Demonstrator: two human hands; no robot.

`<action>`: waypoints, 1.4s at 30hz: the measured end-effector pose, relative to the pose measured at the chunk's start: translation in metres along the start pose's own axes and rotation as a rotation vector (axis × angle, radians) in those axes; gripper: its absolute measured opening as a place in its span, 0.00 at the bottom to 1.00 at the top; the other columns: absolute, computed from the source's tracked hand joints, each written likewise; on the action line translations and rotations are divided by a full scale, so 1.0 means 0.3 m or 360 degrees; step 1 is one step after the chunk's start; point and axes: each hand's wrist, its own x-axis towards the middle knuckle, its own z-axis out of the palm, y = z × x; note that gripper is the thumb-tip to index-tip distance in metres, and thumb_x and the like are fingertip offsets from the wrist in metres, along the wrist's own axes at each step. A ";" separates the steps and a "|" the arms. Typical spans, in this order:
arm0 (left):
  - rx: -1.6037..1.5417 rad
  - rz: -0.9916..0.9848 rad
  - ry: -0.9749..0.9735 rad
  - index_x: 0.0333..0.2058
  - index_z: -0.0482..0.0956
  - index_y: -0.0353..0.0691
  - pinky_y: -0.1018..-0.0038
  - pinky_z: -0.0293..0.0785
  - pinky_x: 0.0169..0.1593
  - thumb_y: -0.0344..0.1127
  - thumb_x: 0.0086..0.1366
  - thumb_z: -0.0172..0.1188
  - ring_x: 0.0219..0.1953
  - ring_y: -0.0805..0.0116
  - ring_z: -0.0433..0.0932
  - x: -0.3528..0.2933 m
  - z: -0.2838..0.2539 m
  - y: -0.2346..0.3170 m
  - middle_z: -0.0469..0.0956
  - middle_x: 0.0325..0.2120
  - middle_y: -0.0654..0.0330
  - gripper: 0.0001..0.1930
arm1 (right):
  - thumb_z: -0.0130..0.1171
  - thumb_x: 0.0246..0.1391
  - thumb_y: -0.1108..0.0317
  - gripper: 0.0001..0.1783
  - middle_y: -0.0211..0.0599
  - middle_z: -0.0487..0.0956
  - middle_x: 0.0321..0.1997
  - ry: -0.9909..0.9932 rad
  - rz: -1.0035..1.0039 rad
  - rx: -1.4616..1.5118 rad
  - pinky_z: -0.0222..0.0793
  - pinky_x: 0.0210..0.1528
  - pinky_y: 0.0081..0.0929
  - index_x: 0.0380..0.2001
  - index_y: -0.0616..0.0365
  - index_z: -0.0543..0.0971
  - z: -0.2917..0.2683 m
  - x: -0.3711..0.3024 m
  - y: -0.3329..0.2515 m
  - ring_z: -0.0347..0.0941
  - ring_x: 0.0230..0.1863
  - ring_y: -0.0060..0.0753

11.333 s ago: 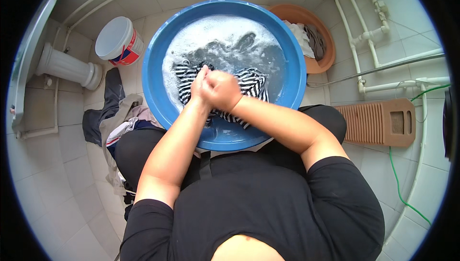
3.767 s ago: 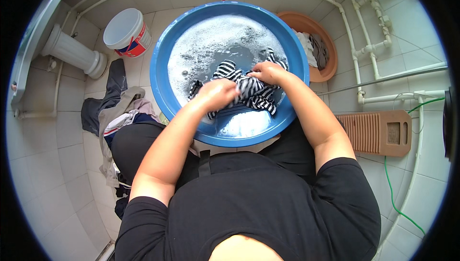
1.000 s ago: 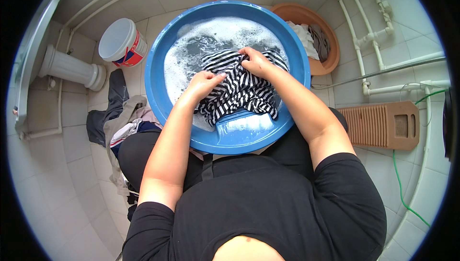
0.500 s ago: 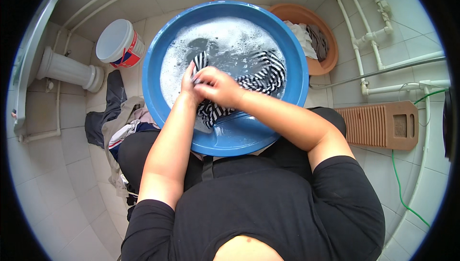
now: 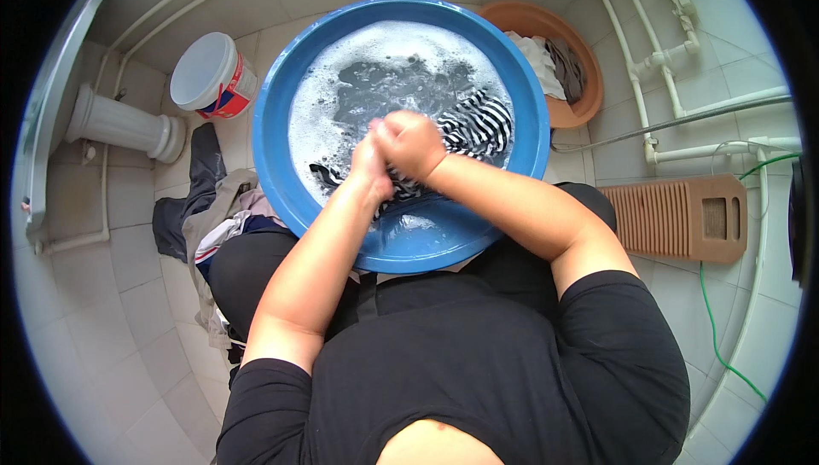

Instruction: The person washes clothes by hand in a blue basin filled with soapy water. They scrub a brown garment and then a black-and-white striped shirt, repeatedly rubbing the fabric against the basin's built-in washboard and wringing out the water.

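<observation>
A wide blue basin (image 5: 271, 158) stands between my knees, holding grey water under white suds. In it lies a wet black-and-white striped garment (image 5: 479, 126), partly sunk, its bulk to the right and a dark end showing at the left. My left hand (image 5: 370, 166) and my right hand (image 5: 411, 146) are pressed together above the near half of the water. Both are closed on a bunched part of the garment, which shows below and beside them. My fingers and the cloth between them are mostly hidden.
Behind the basin at right, an orange-brown tub (image 5: 590, 64) holds white and grey clothes. A ribbed brown washboard (image 5: 674, 219) is at right, a white bucket (image 5: 205, 72) at back left. Clothes (image 5: 223, 200) lie left of my leg. Pipes (image 5: 636, 81) run along the walls.
My hands have shifted right and closed tighter together. The striped end that stuck up from my left hand is no longer upright, and the cloth has bunched lower in the water.
</observation>
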 end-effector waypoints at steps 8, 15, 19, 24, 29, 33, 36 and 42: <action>0.0737 -0.0169 0.0598 0.54 0.66 0.43 0.67 0.72 0.45 0.64 0.61 0.37 0.46 0.65 0.73 -0.034 0.080 0.025 0.74 0.45 0.56 0.34 | 0.51 0.51 0.53 0.19 0.43 0.74 0.21 -0.0102 0.0145 -0.0049 0.67 0.28 0.39 0.16 0.56 0.74 -0.042 0.053 0.038 0.71 0.26 0.49; -0.0009 0.0092 -0.0196 0.39 0.75 0.39 0.64 0.74 0.43 0.46 0.62 0.43 0.35 0.60 0.78 -0.103 0.106 0.194 0.79 0.33 0.56 0.18 | 0.49 0.50 0.40 0.29 0.45 0.77 0.34 -0.0544 0.0459 0.0211 0.66 0.42 0.33 0.31 0.58 0.77 -0.160 0.178 0.268 0.72 0.37 0.44; -0.0345 0.0582 0.0211 0.38 0.75 0.37 0.57 0.68 0.50 0.45 0.61 0.39 0.41 0.55 0.75 -0.049 -0.045 0.244 0.77 0.36 0.54 0.20 | 0.52 0.41 0.32 0.40 0.48 0.72 0.51 -0.1105 0.0007 -0.0835 0.62 0.52 0.35 0.46 0.57 0.74 -0.237 0.109 0.407 0.69 0.51 0.48; -0.0237 0.0411 0.0567 0.47 0.70 0.36 0.53 0.62 0.55 0.58 0.63 0.35 0.48 0.52 0.71 -0.014 -0.078 0.157 0.74 0.44 0.51 0.31 | 0.54 0.41 0.38 0.35 0.46 0.73 0.49 -0.1114 0.0615 -0.0906 0.64 0.52 0.32 0.40 0.59 0.76 -0.217 0.096 0.313 0.68 0.51 0.44; 0.0302 0.0367 0.0356 0.43 0.73 0.40 0.64 0.69 0.50 0.65 0.58 0.45 0.41 0.63 0.76 0.019 -0.052 0.096 0.77 0.38 0.59 0.31 | 0.60 0.41 0.52 0.21 0.41 0.72 0.48 -0.0478 0.0244 0.0291 0.64 0.50 0.28 0.25 0.63 0.78 -0.091 0.063 0.201 0.70 0.47 0.39; -0.0184 -0.0026 -0.0216 0.33 0.75 0.41 0.63 0.76 0.39 0.62 0.55 0.53 0.34 0.61 0.77 -0.023 -0.068 0.112 0.77 0.32 0.55 0.26 | 0.62 0.38 0.66 0.13 0.41 0.71 0.42 -0.0434 -0.0375 0.0448 0.66 0.43 0.29 0.18 0.61 0.69 -0.060 -0.023 -0.079 0.69 0.42 0.40; -0.0341 0.0029 -0.0758 0.37 0.76 0.41 0.66 0.73 0.44 0.56 0.62 0.43 0.38 0.63 0.77 -0.063 -0.018 0.087 0.77 0.35 0.53 0.24 | 0.63 0.34 0.65 0.13 0.39 0.72 0.38 -0.0486 -0.0728 0.0323 0.69 0.32 0.31 0.19 0.58 0.69 -0.068 -0.064 -0.146 0.71 0.34 0.41; -0.0015 0.0113 0.0066 0.32 0.76 0.45 0.70 0.73 0.38 0.47 0.56 0.53 0.31 0.66 0.76 0.014 -0.023 0.047 0.77 0.29 0.61 0.13 | 0.61 0.35 0.60 0.12 0.35 0.69 0.19 -0.0076 -0.0846 -0.0056 0.66 0.22 0.32 0.19 0.53 0.71 -0.045 -0.025 -0.024 0.69 0.19 0.41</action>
